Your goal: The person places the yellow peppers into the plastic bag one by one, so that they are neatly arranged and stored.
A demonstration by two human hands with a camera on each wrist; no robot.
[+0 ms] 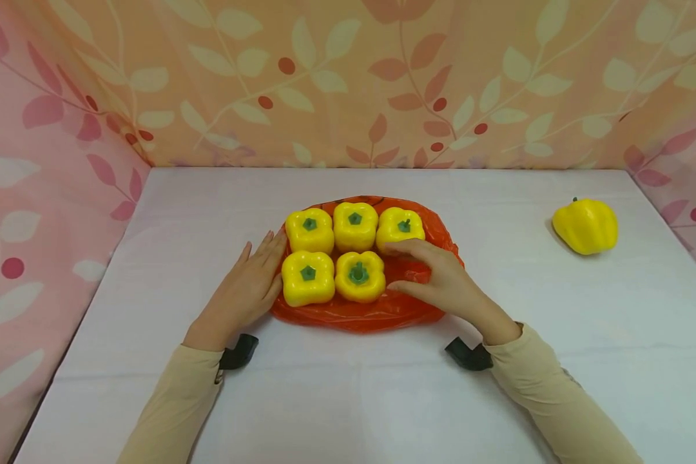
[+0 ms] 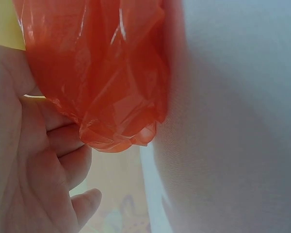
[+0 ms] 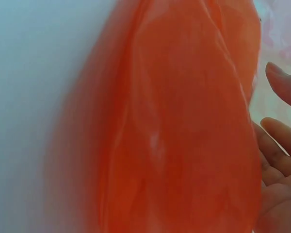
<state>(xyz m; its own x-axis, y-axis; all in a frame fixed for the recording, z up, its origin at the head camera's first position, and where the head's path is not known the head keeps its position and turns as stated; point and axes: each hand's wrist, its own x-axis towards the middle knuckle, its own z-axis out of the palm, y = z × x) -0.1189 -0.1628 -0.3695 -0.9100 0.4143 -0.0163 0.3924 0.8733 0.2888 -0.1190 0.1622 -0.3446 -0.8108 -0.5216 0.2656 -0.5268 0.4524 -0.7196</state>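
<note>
Several yellow bell peppers (image 1: 307, 278) stand in two rows on a red plastic bag (image 1: 359, 319), green stems up. My left hand (image 1: 249, 283) lies along the left side of the bag and peppers, its fingers fairly straight. The left wrist view shows the left fingers (image 2: 77, 167) against the crinkled bag (image 2: 121, 87). Over the bag's right part reaches my right hand (image 1: 441, 277), thumb and fingers apart. Its fingertips are close to the back right pepper (image 1: 399, 227), its thumb to the front right one (image 1: 359, 277); contact cannot be made out.
Another yellow bell pepper (image 1: 586, 225) lies on its side at the back right of the white-covered table (image 1: 348, 399). Flowered cloth (image 1: 325, 84) hangs behind the table and at both sides. A dark wrist camera mount (image 1: 470, 354) sits at each cuff.
</note>
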